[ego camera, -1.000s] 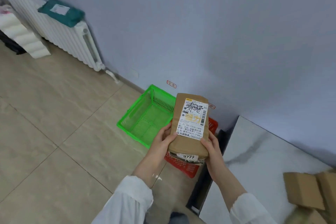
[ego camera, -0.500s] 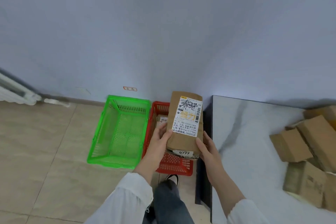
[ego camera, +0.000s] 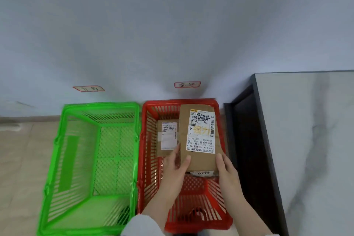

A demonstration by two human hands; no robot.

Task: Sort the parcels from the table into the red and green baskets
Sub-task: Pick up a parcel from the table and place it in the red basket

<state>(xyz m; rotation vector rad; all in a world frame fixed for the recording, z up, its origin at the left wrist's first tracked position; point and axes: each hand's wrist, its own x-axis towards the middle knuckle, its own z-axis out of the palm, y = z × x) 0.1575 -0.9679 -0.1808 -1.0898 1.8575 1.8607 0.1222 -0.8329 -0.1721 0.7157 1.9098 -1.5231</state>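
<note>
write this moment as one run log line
held: brown parcel, left hand and right hand grip its near end | where: over red basket, beside smaller parcel inside | green basket: alongside

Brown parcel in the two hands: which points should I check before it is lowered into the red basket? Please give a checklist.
1. Grip: ok, left hand and right hand both hold the brown parcel at its near end.
2. Position: ok, it is over the red basket.
3. Free room: ok, only one small parcel lies inside, at the far left.
4. Right basket: cannot tell, the wall tag above is too blurred to read.
</note>
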